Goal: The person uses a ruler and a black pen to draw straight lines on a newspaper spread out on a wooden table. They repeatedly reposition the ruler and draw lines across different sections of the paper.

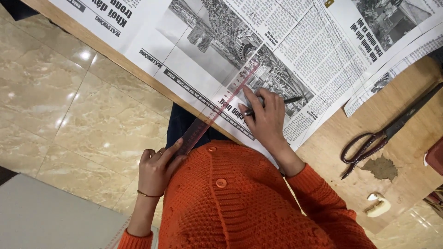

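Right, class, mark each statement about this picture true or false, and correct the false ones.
1. The left hand holds one end of a pink ruler. True.
2. The right hand holds the scissors. False: it holds a pen; the scissors lie untouched on the wooden table.
3. The pink ruler lies across a newspaper. True.
4. The person wears a blue cardigan. False: the cardigan is orange.

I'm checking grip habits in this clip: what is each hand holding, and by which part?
The left hand pinches the near end of the clear ruler. The right hand holds a dark pen partway along its barrel.
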